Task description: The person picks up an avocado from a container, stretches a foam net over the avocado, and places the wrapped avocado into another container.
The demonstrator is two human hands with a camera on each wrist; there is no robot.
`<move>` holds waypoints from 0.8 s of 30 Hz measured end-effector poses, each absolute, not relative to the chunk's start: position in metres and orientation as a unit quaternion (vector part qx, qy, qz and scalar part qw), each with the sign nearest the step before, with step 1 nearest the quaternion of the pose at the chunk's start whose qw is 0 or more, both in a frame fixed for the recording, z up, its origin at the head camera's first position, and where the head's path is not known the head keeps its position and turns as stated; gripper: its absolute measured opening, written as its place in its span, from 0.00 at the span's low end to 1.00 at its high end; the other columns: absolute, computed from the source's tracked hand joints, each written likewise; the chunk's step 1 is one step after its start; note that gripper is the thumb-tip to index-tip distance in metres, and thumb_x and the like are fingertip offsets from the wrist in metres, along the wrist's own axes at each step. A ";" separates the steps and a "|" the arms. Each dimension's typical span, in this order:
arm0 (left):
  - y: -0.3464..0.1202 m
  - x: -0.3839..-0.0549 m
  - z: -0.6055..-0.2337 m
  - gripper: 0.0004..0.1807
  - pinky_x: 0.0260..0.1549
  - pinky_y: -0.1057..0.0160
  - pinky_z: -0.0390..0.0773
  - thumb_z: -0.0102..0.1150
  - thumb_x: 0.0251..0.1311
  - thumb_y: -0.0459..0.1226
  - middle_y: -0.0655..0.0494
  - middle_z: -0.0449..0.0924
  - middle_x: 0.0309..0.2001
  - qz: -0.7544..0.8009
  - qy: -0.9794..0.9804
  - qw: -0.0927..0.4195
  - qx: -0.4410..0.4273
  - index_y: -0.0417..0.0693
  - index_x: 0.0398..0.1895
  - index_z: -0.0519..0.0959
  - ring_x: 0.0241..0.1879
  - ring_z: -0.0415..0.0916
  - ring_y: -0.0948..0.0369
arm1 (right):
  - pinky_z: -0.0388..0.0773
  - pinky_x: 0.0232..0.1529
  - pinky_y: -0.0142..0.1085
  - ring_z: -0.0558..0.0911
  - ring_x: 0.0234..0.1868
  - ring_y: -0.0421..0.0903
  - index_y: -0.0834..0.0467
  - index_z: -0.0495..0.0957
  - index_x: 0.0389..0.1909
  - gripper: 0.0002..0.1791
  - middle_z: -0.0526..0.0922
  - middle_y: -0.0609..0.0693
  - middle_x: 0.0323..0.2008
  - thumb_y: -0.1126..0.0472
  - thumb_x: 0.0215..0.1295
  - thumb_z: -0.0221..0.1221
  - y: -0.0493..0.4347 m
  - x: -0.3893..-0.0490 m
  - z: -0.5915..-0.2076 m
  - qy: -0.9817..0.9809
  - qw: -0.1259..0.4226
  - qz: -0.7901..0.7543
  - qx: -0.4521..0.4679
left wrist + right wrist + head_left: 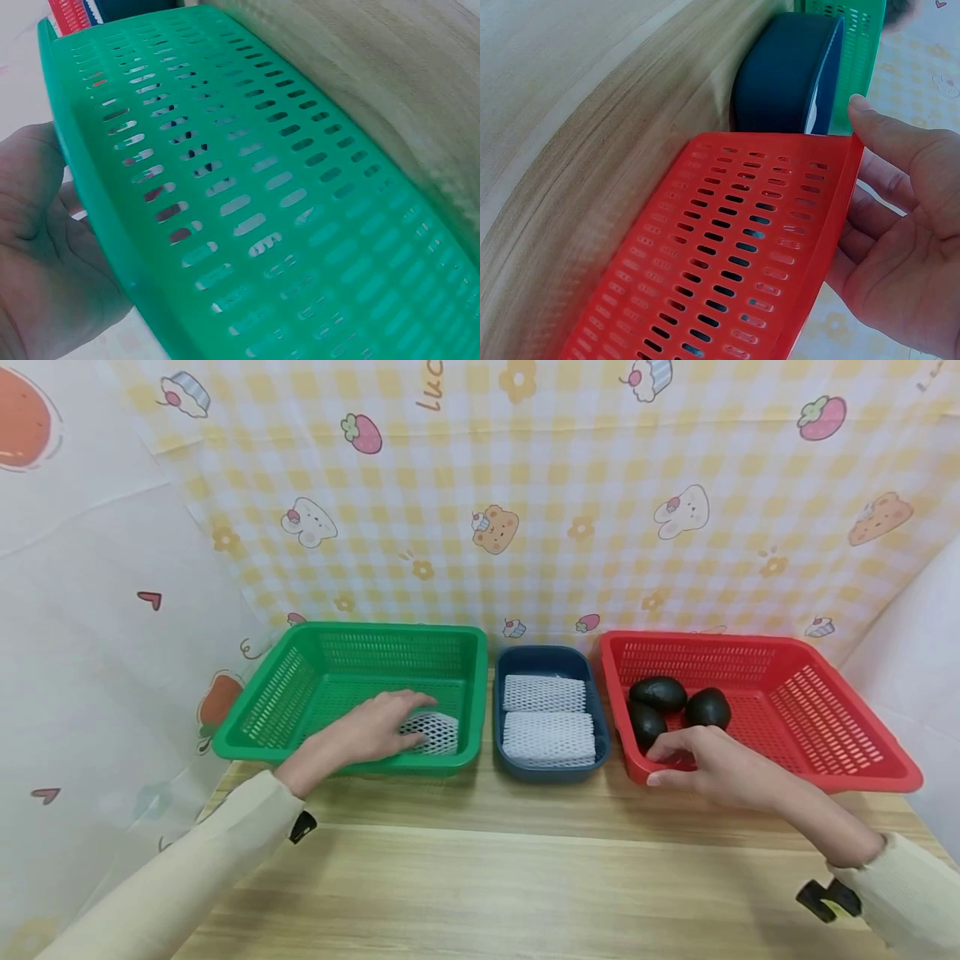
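My left hand (378,727) reaches into the green basket (348,769), fingers spread over a white foam net (442,737) with something dark showing through its mesh. In the left wrist view, the basket wall hides most of these fingers. At the near left corner of the red basket (862,774) is my right hand (712,764), loosely bent fingers inside the wall and thumb near the rim. Three dark avocados (658,694) lie in that basket, one right beside the fingertips. The right wrist view shows the thumb (885,127) at the rim's corner.
Between the two baskets stands a dark blue bin (551,774) with white foam nets (547,737) in two stacks. All three containers stand on a wooden table (480,877). A checked cloth (555,468) hangs behind them, and a white cloth (97,635) is at the left.
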State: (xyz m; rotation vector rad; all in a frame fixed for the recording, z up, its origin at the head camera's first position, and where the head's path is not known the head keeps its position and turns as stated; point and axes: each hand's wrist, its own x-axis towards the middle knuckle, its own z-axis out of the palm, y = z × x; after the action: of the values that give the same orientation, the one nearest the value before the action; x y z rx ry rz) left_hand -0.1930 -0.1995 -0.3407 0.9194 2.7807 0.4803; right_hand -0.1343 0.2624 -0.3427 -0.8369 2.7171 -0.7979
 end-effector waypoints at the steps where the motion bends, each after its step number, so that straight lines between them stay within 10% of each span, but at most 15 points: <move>1: -0.199 -0.192 -0.340 0.30 0.56 0.45 0.74 0.66 0.68 0.38 0.40 0.73 0.65 0.163 0.934 0.081 0.308 0.36 0.69 0.71 0.63 0.72 0.44 | 0.76 0.30 0.32 0.79 0.33 0.42 0.48 0.87 0.41 0.10 0.81 0.36 0.31 0.54 0.60 0.73 0.263 -0.134 -0.343 0.916 0.094 -0.268 -0.282; 15: -0.153 -0.171 -0.329 0.22 0.42 0.53 0.82 0.65 0.68 0.38 0.49 0.78 0.60 0.185 0.913 -0.011 0.363 0.43 0.63 0.78 0.51 0.81 0.53 | 0.78 0.31 0.33 0.79 0.34 0.43 0.49 0.87 0.43 0.14 0.81 0.36 0.32 0.49 0.59 0.73 0.263 -0.135 -0.343 0.919 0.096 -0.262 -0.280; 24: -0.102 -0.170 -0.326 0.20 0.52 0.57 0.78 0.68 0.66 0.38 0.53 0.82 0.55 0.177 0.890 0.049 0.417 0.43 0.59 0.81 0.54 0.78 0.57 | 0.77 0.32 0.33 0.78 0.34 0.43 0.48 0.88 0.43 0.13 0.81 0.36 0.32 0.50 0.59 0.73 0.263 -0.135 -0.344 0.920 0.094 -0.260 -0.278</move>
State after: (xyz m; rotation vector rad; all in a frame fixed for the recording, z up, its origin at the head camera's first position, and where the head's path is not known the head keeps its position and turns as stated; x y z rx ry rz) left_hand -0.1701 -0.1017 -0.3260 1.2698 2.7140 0.5386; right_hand -0.1355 0.2634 -0.3441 -0.8246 2.7294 -0.7729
